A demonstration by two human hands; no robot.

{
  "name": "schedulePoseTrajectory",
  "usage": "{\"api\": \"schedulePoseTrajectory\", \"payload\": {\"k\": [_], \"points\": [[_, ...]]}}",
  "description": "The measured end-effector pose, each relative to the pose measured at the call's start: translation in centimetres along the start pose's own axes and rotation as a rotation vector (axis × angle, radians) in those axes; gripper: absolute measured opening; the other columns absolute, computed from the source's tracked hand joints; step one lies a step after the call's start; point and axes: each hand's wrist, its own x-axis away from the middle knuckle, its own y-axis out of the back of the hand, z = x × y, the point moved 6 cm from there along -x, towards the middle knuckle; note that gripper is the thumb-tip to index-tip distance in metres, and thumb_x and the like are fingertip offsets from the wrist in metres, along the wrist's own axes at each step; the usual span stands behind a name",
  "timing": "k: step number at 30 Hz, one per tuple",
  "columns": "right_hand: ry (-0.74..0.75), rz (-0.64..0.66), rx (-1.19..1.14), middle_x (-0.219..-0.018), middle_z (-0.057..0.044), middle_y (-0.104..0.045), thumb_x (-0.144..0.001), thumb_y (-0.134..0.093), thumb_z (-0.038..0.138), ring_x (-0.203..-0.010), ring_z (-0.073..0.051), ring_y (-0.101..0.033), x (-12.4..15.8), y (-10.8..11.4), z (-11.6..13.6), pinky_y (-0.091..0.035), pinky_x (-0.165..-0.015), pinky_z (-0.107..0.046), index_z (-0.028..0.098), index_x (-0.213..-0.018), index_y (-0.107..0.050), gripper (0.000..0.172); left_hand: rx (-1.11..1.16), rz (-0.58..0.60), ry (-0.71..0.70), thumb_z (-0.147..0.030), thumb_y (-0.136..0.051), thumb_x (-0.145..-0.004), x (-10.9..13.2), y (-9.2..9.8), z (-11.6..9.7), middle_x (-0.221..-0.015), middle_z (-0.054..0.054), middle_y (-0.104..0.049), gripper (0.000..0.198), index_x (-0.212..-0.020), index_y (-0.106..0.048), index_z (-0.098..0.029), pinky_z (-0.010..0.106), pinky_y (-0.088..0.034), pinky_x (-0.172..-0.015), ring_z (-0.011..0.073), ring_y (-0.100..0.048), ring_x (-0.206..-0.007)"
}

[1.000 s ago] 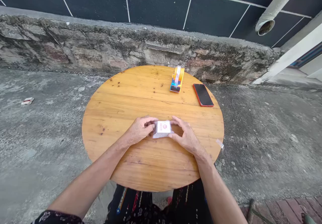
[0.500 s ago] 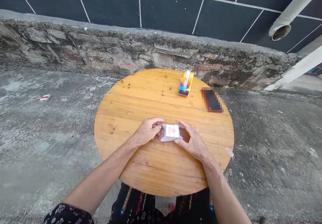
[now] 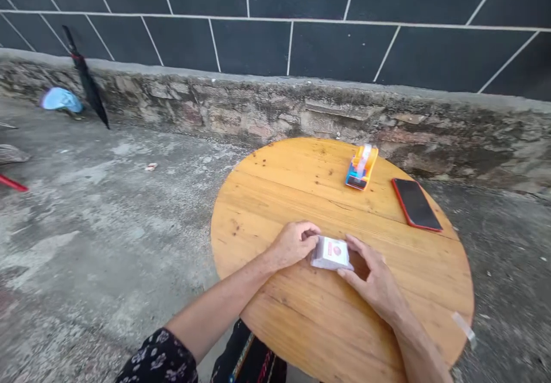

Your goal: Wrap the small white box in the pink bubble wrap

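A small white box (image 3: 336,250) in clear wrapping, with a reddish print on top, lies on the round wooden table (image 3: 267,199). My left hand (image 3: 296,244) is closed at the box's left end, thumb and curled fingers on the wrapping. On the other side my right hand (image 3: 377,282) spans the right end, its thumb at the near corner and its fingers at the far one. Between them the two hands hold the box against the tabletop.
An orange and blue tape dispenser (image 3: 361,167) stands near the table's far edge. A phone (image 3: 416,204) with a red edge lies at the right. A strip of clear tape (image 3: 464,327) hangs off the right edge. A black umbrella (image 3: 89,84) leans on the wall.
My view has swung left, so the table and everything on it sit further right and lower; the umbrella has come into sight. Both hands keep their places at the box.
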Motion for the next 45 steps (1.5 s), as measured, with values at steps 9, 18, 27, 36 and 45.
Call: {"api": "schedulePoseTrajectory", "payload": {"k": [9, 18, 27, 36, 45], "points": [[0.056, -0.021, 0.048, -0.126, -0.01, -0.061, -0.082, -0.058, 0.048, -0.115, -0.031, -0.056, -0.3, -0.3, -0.4, -0.04, -0.097, -0.05, 0.025, -0.137, -0.039, 0.062, -0.059, -0.008, -0.072, -0.017, -0.056, -0.077, -0.1, 0.2, -0.2, -0.076, 0.0, -0.068, 0.014, -0.084, -0.068, -0.016, 0.021, -0.045, -0.062, 0.0117, -0.058, -0.067], [0.017, -0.005, -0.026, -0.124, -0.011, -0.061, -0.078, -0.065, 0.041, -0.112, -0.029, -0.056, -0.3, -0.4, 0.5, -0.038, -0.097, -0.05, 0.022, -0.133, -0.044, 0.062, 0.055, 0.077, -0.043, -0.021, -0.054, -0.08, -0.5, -0.3, 0.8, -0.07, 0.001, -0.065, 0.014, -0.085, -0.065, -0.013, 0.02, -0.046, -0.055, 0.0103, -0.058, -0.058], [0.001, -0.005, -0.026, -0.121, -0.01, -0.061, -0.075, -0.069, 0.038, -0.111, -0.028, -0.054, -0.2, 0.2, 1.6, -0.037, -0.098, -0.05, 0.024, -0.134, -0.044, 0.066, 0.096, 0.077, 0.004, -0.027, -0.055, -0.083, -0.3, -0.4, 0.9, -0.073, 0.001, -0.065, 0.015, -0.088, -0.064, -0.016, 0.021, -0.047, -0.054, 0.0105, -0.057, -0.057], [0.052, -0.052, -0.002, -0.124, -0.01, -0.059, -0.076, -0.069, 0.04, -0.113, -0.028, -0.053, 0.1, 0.1, 1.9, -0.038, -0.098, -0.049, 0.025, -0.133, -0.044, 0.064, 0.017, 0.036, -0.004, -0.028, -0.056, -0.083, -0.4, -0.2, 1.2, -0.079, 0.003, -0.067, 0.017, -0.089, -0.066, -0.016, 0.023, -0.048, -0.058, 0.0133, -0.059, -0.064], [0.044, -0.053, 0.001, -0.12, -0.009, -0.061, -0.076, -0.069, 0.039, -0.109, -0.027, -0.055, 0.2, 0.2, 2.0, -0.039, -0.096, -0.048, 0.026, -0.134, -0.042, 0.065, -0.1, 0.03, -0.069, -0.023, -0.053, -0.084, -0.2, -0.2, 0.6, -0.087, 0.003, -0.068, 0.019, -0.092, -0.069, -0.018, 0.023, -0.048, -0.067, 0.0149, -0.062, -0.077]]}}
